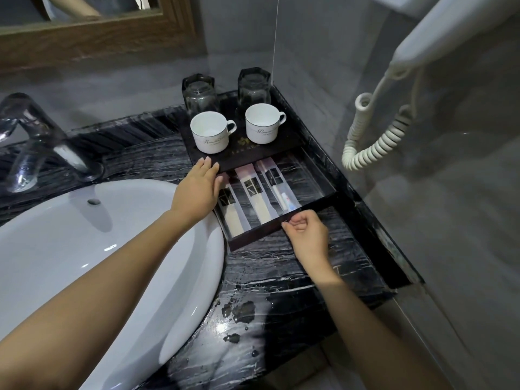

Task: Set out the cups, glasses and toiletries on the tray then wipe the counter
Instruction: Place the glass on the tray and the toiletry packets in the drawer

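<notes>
A white sink (pixel 84 249) fills the lower left on the wet black marble counter (pixel 281 291). At centre, the dark tray (pixel 253 235) carries two upturned glasses (pixel 199 94), two white cups (pixel 209 132) with illegible script, and three toiletry packets (pixel 250 192). The left hand (pixel 197 190) lies flat, fingers released, on the tray; the right hand (pixel 306 235) pinches its front rim.

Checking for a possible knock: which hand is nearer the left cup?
Left. The left hand rests on the tray edge just below the left cup; the right hand is farther off, at the tray's near rim.

Both forearms are bare, no sleeves, rings or watch on either wrist.
</notes>
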The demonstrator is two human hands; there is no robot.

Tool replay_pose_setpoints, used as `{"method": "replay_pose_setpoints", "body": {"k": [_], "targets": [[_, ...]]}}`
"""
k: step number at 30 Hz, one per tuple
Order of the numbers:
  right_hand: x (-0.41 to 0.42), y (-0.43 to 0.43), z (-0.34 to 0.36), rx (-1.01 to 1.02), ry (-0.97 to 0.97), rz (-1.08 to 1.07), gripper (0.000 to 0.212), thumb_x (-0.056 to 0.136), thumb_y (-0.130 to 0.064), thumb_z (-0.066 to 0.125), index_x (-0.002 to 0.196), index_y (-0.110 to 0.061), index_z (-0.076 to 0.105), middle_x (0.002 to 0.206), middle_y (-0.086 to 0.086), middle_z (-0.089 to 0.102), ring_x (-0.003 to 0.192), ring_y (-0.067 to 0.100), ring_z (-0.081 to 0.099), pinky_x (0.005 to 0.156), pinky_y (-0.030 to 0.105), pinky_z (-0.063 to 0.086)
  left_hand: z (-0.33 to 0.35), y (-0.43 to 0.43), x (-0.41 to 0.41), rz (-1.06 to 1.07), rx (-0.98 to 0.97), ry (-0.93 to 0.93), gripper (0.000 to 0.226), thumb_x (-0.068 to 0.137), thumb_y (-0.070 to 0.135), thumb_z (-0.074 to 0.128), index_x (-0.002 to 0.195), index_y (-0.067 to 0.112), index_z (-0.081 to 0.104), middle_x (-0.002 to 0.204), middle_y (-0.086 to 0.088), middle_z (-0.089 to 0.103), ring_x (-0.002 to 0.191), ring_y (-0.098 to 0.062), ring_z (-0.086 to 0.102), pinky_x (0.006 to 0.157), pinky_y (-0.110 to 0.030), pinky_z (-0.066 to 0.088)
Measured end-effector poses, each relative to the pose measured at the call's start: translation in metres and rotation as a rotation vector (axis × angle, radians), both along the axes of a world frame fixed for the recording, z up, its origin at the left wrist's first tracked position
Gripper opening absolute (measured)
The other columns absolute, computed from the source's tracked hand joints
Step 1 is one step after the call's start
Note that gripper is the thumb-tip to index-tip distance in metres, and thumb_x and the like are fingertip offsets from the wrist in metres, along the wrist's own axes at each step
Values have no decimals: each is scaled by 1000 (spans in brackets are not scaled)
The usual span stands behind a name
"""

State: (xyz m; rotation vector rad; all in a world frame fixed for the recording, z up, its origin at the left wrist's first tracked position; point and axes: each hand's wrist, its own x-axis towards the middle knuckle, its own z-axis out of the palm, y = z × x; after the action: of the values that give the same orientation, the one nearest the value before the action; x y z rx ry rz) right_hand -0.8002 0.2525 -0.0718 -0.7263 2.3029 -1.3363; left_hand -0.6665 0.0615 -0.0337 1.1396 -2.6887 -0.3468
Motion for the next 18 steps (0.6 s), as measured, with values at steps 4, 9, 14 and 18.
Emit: {"method": "replay_pose_setpoints", "body": {"k": [4, 9, 14, 18], "targets": [[-6, -23, -2, -55, -14, -10, 16, 81, -6, 69, 85, -10, 54, 82, 6, 59, 73, 14, 56, 61, 6, 42, 4, -4, 2, -26, 20, -32, 47, 99, 25, 33, 139, 3, 36, 151, -17, 29, 143, -28, 21, 116, -34, 17], [-12, -52, -5, -42, 33, 33, 14, 84, -9, 66, 92, -3, 57, 89, 8, 59, 74, 13, 55, 66, 14, 44, 5, -2, 3, -25, 38, -31, 52, 98, 33, 36, 141, 3, 34, 152, -16, 27, 144, -26, 18, 116, -33, 15], [-17, -80, -6, -77, 51, 59, 15, 85, -8, 65, 95, -1, 56, 96, 12, 59, 75, 12, 53, 71, 20, 46, 4, -1, 4, -19, 55, -31, 58, 96, 38, 37, 142, 4, 30, 154, -13, 22, 145, -23, 12, 116, -29, 9], [-20, -99, -8, -102, 60, 80, 16, 85, -9, 65, 96, -1, 56, 97, 14, 59, 77, 14, 54, 72, 23, 47, 2, 2, 6, -32, 70, -17, 63, 94, 40, 39, 144, 5, 25, 156, -12, 17, 146, -21, 7, 116, -26, 3]]}}
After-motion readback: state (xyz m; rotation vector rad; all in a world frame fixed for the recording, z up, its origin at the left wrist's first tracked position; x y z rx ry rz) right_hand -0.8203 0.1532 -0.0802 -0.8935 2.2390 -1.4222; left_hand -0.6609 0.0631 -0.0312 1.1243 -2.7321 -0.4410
